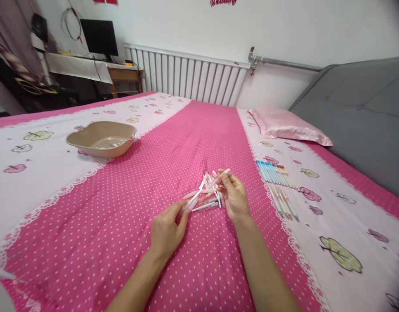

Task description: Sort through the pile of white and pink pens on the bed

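Handling a pen pile (208,196) on a bedspread (115,216).
Pinching one pen (192,203) with the left hand (166,232), gripping another pen (221,175) in the right hand (235,198), near pen rows (279,182).

The bedspread (199,138) is matt printed cloth, soft and faintly creased. The loose pens (205,197) are smooth plastic, partly clear, with a light shine, as are the 2 rows of pens (276,173) beside them. The beige bowl (102,138) is smooth plastic with a dull sheen. The pink pillow (287,125) is glossy satin. The grey headboard (358,112) is matt, perhaps fabric. The radiator (189,76) is white-painted metal, and the pipe (283,63) is bare metal.
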Demonstrator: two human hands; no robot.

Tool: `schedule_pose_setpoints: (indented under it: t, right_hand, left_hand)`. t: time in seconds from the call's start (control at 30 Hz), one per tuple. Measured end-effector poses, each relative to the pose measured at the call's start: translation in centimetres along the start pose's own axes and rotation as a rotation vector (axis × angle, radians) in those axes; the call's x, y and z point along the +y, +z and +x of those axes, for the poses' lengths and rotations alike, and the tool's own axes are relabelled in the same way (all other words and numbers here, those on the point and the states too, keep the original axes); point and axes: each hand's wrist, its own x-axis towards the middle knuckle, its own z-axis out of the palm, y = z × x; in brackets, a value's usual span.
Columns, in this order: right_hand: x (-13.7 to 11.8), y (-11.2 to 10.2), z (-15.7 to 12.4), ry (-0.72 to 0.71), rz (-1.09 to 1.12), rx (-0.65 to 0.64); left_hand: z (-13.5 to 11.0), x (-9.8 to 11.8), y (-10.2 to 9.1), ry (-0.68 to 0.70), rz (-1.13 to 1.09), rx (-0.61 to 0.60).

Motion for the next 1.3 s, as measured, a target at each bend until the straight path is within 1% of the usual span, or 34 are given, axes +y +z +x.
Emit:
schedule_pose_setpoints:
  t: [0.23, 0.4, 0.73, 0.9, 1.1, 1.3]
  right_hand:
    - [0.28, 0.46, -0.38, 0.014, -0.056, -0.067]
    - [0.23, 0.66, -0.55, 0.034, -0.065, -0.068]
    - [0.43, 0.56, -0.41, 0.040, -0.063, -0.072]
    - [0.46, 0.69, -0.48, 0.056, -0.052, -0.069]
    - [0.49, 0.71, -0.56, 0.068, -0.067, -0.101]
    - [0.97, 0.91, -0.84, 0.099, -0.105, -0.175]
  left_hand:
    - [-0.18, -0.38, 0.18, 0.071, -0.015, 0.036]
    - [-0.20, -0.46, 0.25, 0.100, -0.011, 0.059]
    - [-0.10, -0.24, 0.07, 0.119, -0.019, 0.068]
    - [-0.13, -0.31, 0.07, 0.118, -0.024, 0.054]
    - [-0.23, -0.39, 0.13, 0.110, -0.026, 0.050]
    - [-0.16, -0.37, 0.15, 0.108, -0.034, 0.053]
